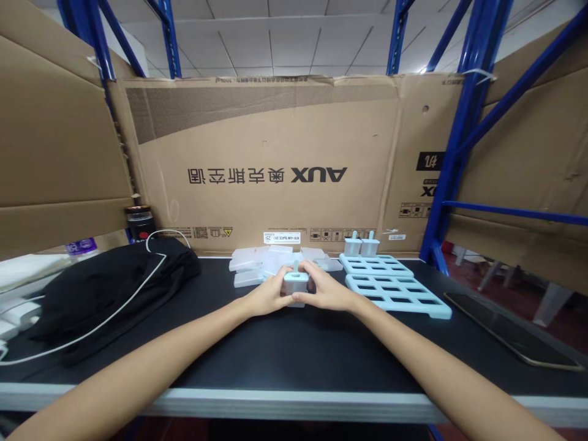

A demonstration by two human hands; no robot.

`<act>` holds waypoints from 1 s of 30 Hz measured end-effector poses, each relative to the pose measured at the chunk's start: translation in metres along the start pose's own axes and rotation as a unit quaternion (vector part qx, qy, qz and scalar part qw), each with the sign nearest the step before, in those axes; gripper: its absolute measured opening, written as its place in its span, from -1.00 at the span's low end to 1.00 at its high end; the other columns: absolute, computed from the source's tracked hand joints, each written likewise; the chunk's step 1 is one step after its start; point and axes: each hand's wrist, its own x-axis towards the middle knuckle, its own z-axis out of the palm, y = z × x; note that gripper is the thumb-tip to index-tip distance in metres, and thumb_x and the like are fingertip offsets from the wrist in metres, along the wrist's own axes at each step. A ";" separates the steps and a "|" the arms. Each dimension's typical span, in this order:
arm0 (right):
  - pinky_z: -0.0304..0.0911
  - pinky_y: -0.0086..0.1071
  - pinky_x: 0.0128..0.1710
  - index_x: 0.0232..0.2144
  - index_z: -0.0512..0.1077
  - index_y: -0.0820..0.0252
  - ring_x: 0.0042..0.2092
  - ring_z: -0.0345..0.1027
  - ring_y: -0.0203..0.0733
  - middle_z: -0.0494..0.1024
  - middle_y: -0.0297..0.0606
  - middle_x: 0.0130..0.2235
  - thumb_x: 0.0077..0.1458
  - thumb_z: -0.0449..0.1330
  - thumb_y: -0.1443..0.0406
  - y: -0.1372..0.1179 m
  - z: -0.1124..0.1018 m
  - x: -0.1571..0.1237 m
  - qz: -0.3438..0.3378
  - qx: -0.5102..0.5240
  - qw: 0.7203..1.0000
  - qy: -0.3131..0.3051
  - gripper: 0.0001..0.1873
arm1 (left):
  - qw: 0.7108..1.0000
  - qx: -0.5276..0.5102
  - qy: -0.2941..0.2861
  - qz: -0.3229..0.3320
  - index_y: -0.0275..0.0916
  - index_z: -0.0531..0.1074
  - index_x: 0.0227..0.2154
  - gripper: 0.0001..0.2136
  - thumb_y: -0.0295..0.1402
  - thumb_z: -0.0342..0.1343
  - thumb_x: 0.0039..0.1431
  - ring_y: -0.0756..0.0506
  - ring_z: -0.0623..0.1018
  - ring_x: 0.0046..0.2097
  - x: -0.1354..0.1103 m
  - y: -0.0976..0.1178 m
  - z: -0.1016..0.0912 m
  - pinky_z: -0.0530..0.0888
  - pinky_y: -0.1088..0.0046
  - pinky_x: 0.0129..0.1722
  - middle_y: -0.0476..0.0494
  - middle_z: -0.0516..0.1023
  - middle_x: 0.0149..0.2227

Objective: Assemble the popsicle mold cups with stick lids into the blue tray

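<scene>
Both of my hands are closed around one popsicle mold (296, 283), a small clear cup with a light blue lid and its stick pointing up. My left hand (270, 295) grips it from the left, and my right hand (327, 290) from the right, thumbs at the front. Just behind my hands lies a loose pile of translucent popsicle mold cups (248, 260), partly hidden by my fingers. To the right, two light blue racks (395, 293) with rectangular slots lie one behind the other. Two lidded popsicle molds (353, 246) stand upright at the rear rack's back left.
A phone (509, 327) lies on the black tabletop (294, 355) at the right. Black cloth (119, 285) with a white cable (138, 293) across it is on the left, near a dark jar (140, 224). A cardboard wall (257, 135) and blue posts (473, 116) enclose the table.
</scene>
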 end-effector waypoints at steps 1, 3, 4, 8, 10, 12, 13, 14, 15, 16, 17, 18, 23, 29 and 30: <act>0.26 -0.33 -0.28 -0.03 0.32 0.12 -0.27 0.26 -0.22 0.38 -0.23 -0.15 0.11 0.24 0.10 0.001 0.000 0.000 0.004 0.001 1.000 -0.004 -0.57 | 1.000 -0.002 -0.002 0.003 -0.19 0.10 0.07 -0.44 -0.02 0.16 0.16 -0.10 0.54 -0.35 0.000 0.000 0.000 0.48 0.32 -0.36 -0.11 0.50 -0.23; 0.24 -0.36 -0.33 -0.02 0.32 0.12 -0.31 0.25 -0.25 0.40 -0.25 -0.18 0.16 0.19 0.11 0.001 0.001 0.000 0.008 0.013 1.000 0.007 -0.62 | 1.000 0.003 -0.003 -0.002 -0.18 0.09 0.11 -0.37 -0.01 0.21 0.11 -0.15 0.57 -0.30 -0.001 0.000 0.000 0.51 0.26 -0.30 -0.14 0.52 -0.19; 0.23 -0.37 -0.35 -0.02 0.31 0.13 -0.32 0.25 -0.26 0.41 -0.26 -0.19 0.17 0.18 0.12 0.001 0.001 0.001 0.007 0.019 1.000 0.018 -0.62 | 1.000 0.007 -0.004 -0.007 -0.19 0.09 0.12 -0.35 0.00 0.22 0.11 -0.17 0.58 -0.29 -0.001 0.000 0.000 0.51 0.23 -0.28 -0.15 0.53 -0.19; 0.23 -0.38 -0.34 -0.17 0.39 0.15 -0.34 0.27 -0.27 0.45 -0.26 -0.23 0.13 0.22 0.12 -0.001 -0.013 0.005 -0.022 0.008 0.999 0.033 -0.72 | 0.999 -0.025 -0.021 -0.006 -0.19 -0.03 0.23 -0.28 -0.04 0.20 0.15 -0.18 0.60 -0.21 -0.002 0.000 0.001 0.53 0.19 -0.18 -0.19 0.55 -0.18; 0.25 -0.37 -0.32 -0.22 0.40 0.15 -0.33 0.29 -0.26 0.47 -0.25 -0.23 0.12 0.22 0.11 0.003 -0.035 0.004 -0.030 -0.019 0.998 0.056 -0.74 | 0.998 -0.055 -0.020 0.004 -0.16 -0.14 0.29 -0.24 -0.09 0.17 0.20 -0.16 0.60 -0.14 -0.002 0.001 0.001 0.52 0.20 -0.13 -0.23 0.53 -0.08; 0.26 -0.35 -0.29 -0.20 0.39 0.16 -0.30 0.33 -0.23 0.48 -0.21 -0.20 0.13 0.20 0.10 0.015 -0.068 -0.002 -0.013 -0.061 0.988 0.139 -0.72 | 0.998 -0.058 -0.009 0.013 -0.14 -0.18 0.31 -0.29 -0.13 0.10 0.27 -0.13 0.58 -0.10 -0.002 0.003 0.000 0.51 0.20 -0.08 -0.26 0.52 -0.02; 0.27 -0.33 -0.27 -0.18 0.39 0.16 -0.27 0.35 -0.20 0.49 -0.19 -0.18 0.14 0.18 0.10 0.024 -0.087 -0.008 0.006 -0.091 0.976 0.198 -0.71 | 0.999 -0.049 -0.004 0.017 -0.14 -0.16 0.31 -0.33 -0.14 0.06 0.30 -0.13 0.58 -0.09 -0.002 0.003 0.000 0.50 0.19 -0.07 -0.26 0.52 -0.01; 0.28 -0.31 -0.25 -0.16 0.38 0.16 -0.24 0.36 -0.16 0.50 -0.16 -0.17 0.14 0.16 0.10 0.036 -0.107 -0.015 0.031 -0.124 0.959 0.253 -0.70 | 0.999 -0.037 -0.002 0.022 -0.15 -0.13 0.31 -0.38 -0.15 0.02 0.33 -0.13 0.57 -0.08 -0.002 0.004 -0.001 0.49 0.19 -0.06 -0.26 0.53 -0.01; 0.28 -0.29 -0.23 -0.16 0.38 0.16 -0.21 0.38 -0.12 0.51 -0.13 -0.16 0.13 0.15 0.10 0.050 -0.127 -0.023 0.053 -0.160 0.937 0.305 -0.69 | 0.999 -0.025 -0.004 0.027 -0.16 -0.09 0.30 -0.43 -0.16 -0.02 0.35 -0.13 0.57 -0.08 -0.002 0.004 -0.002 0.48 0.19 -0.06 -0.26 0.54 -0.02; 0.29 -0.26 -0.20 -0.15 0.37 0.17 -0.20 0.39 -0.10 0.52 -0.10 -0.15 0.12 0.15 0.10 0.066 -0.147 -0.031 0.075 -0.192 0.917 0.342 -0.67 | 0.999 -0.015 -0.007 0.032 -0.17 -0.06 0.29 -0.46 -0.16 -0.04 0.36 -0.13 0.56 -0.07 -0.003 0.005 -0.002 0.48 0.20 -0.06 -0.25 0.54 -0.03; 0.29 -0.24 -0.18 -0.16 0.36 0.17 -0.21 0.40 -0.08 0.53 -0.08 -0.15 0.09 0.15 0.10 0.082 -0.164 -0.039 0.101 -0.223 0.900 0.360 -0.67 | 0.999 -0.006 -0.011 0.037 -0.17 -0.03 0.28 -0.49 -0.16 -0.06 0.37 -0.13 0.56 -0.07 -0.003 0.005 -0.003 0.48 0.21 -0.06 -0.24 0.55 -0.04; 0.29 -0.22 -0.18 -0.18 0.35 0.17 -0.23 0.41 -0.07 0.53 -0.07 -0.16 0.06 0.14 0.10 0.100 -0.180 -0.047 0.130 -0.246 0.887 0.369 -0.67 | 0.999 0.002 -0.014 0.043 -0.17 -0.01 0.27 -0.51 -0.17 -0.07 0.37 -0.13 0.56 -0.07 -0.003 0.006 -0.003 0.48 0.22 -0.06 -0.23 0.55 -0.04; 0.31 -0.22 -0.19 -0.30 0.33 0.11 -0.26 0.44 -0.06 0.57 -0.12 -0.24 -0.05 0.11 0.16 0.177 -0.222 -0.070 0.211 -0.285 0.906 0.230 -0.76 | 0.998 0.031 -0.011 0.062 -0.18 0.06 0.22 -0.58 -0.21 -0.08 0.38 -0.11 0.56 -0.07 -0.003 0.004 -0.004 0.47 0.28 -0.06 -0.20 0.56 -0.06; 0.29 -0.30 -0.21 -0.35 0.32 0.12 -0.22 0.44 -0.06 0.56 -0.19 -0.29 -0.14 0.11 0.28 0.220 -0.233 -0.069 0.230 -0.324 0.908 0.135 -0.80 | 0.996 0.053 -0.023 0.060 -0.16 0.13 0.16 -0.65 -0.22 -0.08 0.38 -0.07 0.58 -0.20 -0.003 0.003 -0.005 0.48 0.33 -0.14 -0.16 0.57 -0.09; 0.28 -0.32 -0.22 -0.36 0.32 0.12 -0.22 0.44 -0.07 0.56 -0.20 -0.30 -0.15 0.11 0.30 0.221 -0.233 -0.067 0.237 -0.324 0.907 0.125 -0.80 | 0.996 0.055 -0.025 0.061 -0.16 0.14 0.15 -0.66 -0.22 -0.08 0.38 -0.07 0.58 -0.20 -0.003 0.003 -0.005 0.48 0.33 -0.14 -0.16 0.57 -0.09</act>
